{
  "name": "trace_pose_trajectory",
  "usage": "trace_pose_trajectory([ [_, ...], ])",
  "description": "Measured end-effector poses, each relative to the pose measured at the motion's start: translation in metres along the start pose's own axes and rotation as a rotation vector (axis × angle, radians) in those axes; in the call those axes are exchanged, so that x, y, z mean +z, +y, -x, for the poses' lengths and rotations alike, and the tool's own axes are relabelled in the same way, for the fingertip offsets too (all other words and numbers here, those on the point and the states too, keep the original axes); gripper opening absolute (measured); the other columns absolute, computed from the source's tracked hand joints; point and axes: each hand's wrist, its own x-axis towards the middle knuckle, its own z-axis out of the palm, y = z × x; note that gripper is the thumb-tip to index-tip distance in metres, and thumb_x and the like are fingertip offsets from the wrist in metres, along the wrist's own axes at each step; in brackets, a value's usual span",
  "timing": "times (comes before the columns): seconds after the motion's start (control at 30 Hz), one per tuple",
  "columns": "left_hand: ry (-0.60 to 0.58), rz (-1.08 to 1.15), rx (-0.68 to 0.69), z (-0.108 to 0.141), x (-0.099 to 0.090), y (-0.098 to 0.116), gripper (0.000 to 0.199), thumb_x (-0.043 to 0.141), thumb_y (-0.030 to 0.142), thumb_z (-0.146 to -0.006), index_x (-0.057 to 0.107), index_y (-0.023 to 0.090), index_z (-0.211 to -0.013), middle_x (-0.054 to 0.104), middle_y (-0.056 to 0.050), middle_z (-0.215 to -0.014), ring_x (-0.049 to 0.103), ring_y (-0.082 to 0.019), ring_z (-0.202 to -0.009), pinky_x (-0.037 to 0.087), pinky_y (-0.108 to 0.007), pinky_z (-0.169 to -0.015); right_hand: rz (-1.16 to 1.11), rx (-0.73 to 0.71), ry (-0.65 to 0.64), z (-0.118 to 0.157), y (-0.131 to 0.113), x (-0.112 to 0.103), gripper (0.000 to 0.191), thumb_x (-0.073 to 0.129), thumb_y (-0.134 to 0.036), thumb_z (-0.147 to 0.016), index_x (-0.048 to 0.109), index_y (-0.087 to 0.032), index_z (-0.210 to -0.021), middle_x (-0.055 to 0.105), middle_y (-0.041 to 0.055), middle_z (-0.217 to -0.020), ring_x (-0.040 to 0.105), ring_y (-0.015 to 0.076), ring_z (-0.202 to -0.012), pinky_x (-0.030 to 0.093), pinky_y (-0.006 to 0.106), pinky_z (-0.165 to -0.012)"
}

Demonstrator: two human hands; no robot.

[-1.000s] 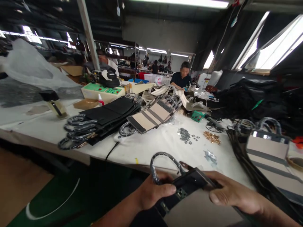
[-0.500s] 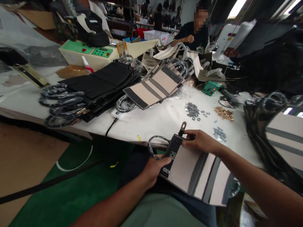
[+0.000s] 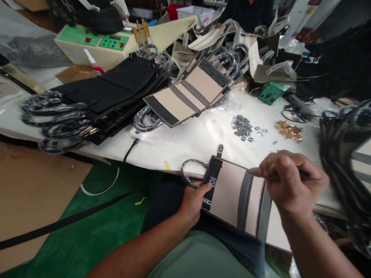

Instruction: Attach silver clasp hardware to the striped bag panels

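Note:
My left hand [image 3: 193, 202] grips the end of a beige-and-dark bag panel [image 3: 230, 185] that rests over my lap and the table edge. Its thumb presses beside a small square metal plate [image 3: 212, 181] on the panel's black end strip. A plastic-wrapped handle [image 3: 187, 170] loops out from that end, and a short tab with a metal fitting [image 3: 220, 150] sticks up. Above the panel's right part, my right hand [image 3: 292, 181] is closed round a slim, pointed grey tool [image 3: 255, 172]. Blur and the fingers hide most of the tool, so its exact kind is unclear.
Small metal plates [image 3: 242, 126] and gold-coloured fittings [image 3: 288, 130] lie in piles on the white table [image 3: 199, 143]. Black bag panels [image 3: 116, 90] and a beige panel stack [image 3: 179, 98] lie behind. A green device [image 3: 271, 93] and cream machine [image 3: 87, 50] stand farther back.
My right hand has left the tab end and moved right, now closed round a slim tool. My left hand still holds the panel. The view has tilted downward.

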Motion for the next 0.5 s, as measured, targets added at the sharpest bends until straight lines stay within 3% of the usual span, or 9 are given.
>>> trace_pose_trajectory([
  [0.07,0.0,0.006,0.0,0.0,0.001,0.001,0.032,0.088,0.037,-0.063,0.08,0.01,-0.078,0.076,-0.009,-0.069,0.068,-0.02,-0.059,0.052,-0.029,-0.058,-0.307,0.082,0.01,0.018,-0.006,0.017,0.029,0.067,-0.023,-0.096,0.059,-0.02,-0.068,0.052,-0.0039,-0.058,0.05,0.013,-0.047,0.044,0.028,-0.044],
  [0.17,0.0,0.007,0.0,0.001,0.003,0.002,0.032,0.089,0.037,-0.064,0.08,0.01,-0.079,0.076,-0.009,-0.069,0.067,-0.018,-0.059,0.052,-0.028,-0.059,-0.502,0.238,0.066,0.039,0.005,0.043,0.033,0.063,-0.024,-0.098,0.056,-0.019,-0.066,0.048,-0.0046,-0.057,0.046,0.011,-0.045,0.041,0.026,-0.042],
  [0.33,0.019,0.02,0.016,0.001,0.004,0.001,0.03,0.091,0.035,-0.063,0.079,0.011,-0.076,0.074,-0.006,-0.067,0.065,-0.017,-0.058,0.051,-0.027,-0.06,-0.525,0.283,0.183,0.048,0.025,0.059,0.039,0.062,-0.03,-0.099,0.05,-0.02,-0.063,0.042,-0.0063,-0.055,0.041,0.0095,-0.042,0.036,0.024,-0.04],
  [0.5,0.005,0.027,-0.006,0.001,0.005,0.003,0.032,0.091,0.038,-0.063,0.078,0.011,-0.075,0.075,-0.007,-0.07,0.066,-0.018,-0.061,0.05,-0.028,-0.059,-0.469,0.196,0.126,0.053,0.027,0.064,0.036,0.06,-0.023,-0.1,0.052,-0.02,-0.065,0.044,-0.0057,-0.056,0.043,0.0102,-0.042,0.037,0.026,-0.041],
])
